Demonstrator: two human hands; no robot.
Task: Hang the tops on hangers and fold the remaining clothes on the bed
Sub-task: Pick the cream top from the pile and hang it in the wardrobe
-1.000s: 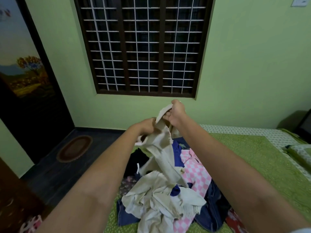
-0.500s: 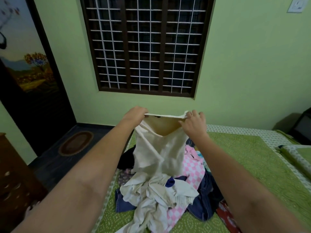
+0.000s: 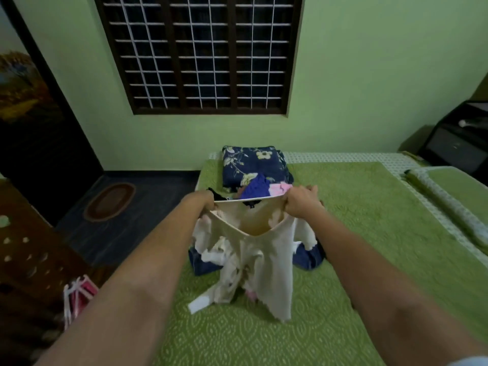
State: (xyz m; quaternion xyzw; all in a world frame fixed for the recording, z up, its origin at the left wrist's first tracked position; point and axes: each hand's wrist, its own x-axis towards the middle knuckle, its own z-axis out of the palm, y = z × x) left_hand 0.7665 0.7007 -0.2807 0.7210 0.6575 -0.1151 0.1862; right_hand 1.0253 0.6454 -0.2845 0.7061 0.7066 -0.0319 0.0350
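Head view: the left hand and right hand each grip one end of the cream garment, fingers curled tight round its stretched upper edge. The garment hangs at centre over the clothes pile on the green bed. A folded floral cloth lies at 12 o'clock; hangers at 8 o'clock.
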